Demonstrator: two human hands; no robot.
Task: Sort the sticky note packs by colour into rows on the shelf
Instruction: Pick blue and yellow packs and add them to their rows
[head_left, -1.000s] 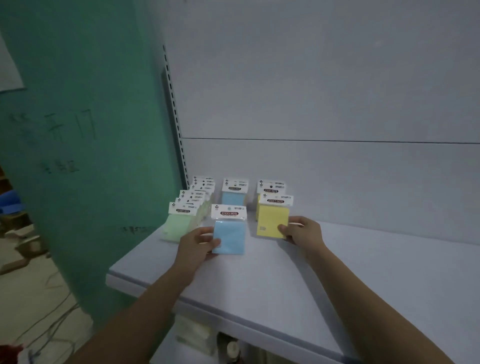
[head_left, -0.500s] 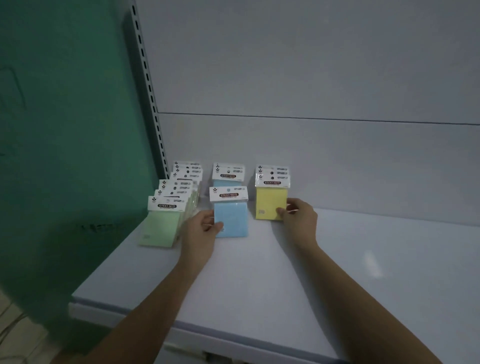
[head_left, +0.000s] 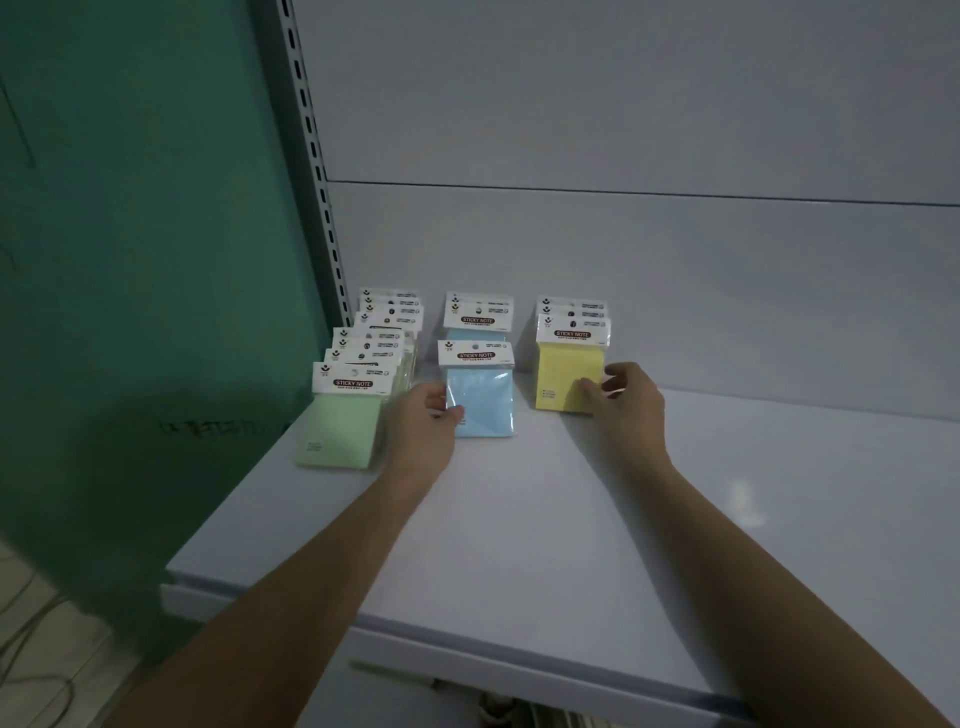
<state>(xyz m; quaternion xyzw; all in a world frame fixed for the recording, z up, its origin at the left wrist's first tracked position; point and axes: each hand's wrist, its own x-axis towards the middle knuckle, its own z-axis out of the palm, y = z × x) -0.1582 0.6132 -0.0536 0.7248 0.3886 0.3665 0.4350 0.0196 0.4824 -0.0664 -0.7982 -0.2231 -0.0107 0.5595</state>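
Three rows of sticky note packs stand on the pale shelf (head_left: 571, 545). Green packs (head_left: 343, 431) form the long left row, blue packs the middle row and yellow packs the right row. My left hand (head_left: 423, 431) grips the left edge of the front blue pack (head_left: 485, 400), which leans back toward the blue pack behind it (head_left: 478, 317). My right hand (head_left: 631, 400) has its fingertips on the lower right corner of the front yellow pack (head_left: 566, 379), which stands against the yellow packs behind it.
A slotted metal upright (head_left: 314, 156) runs up the shelf's back left corner, beside a green wall (head_left: 130, 260). The grey back panel (head_left: 623, 234) stands right behind the rows. Cables lie on the floor at lower left.
The front yellow pack has been pushed back against its row. The blue pack stays in my left hand, slightly nearer its row. The camera has moved closer and to the right.
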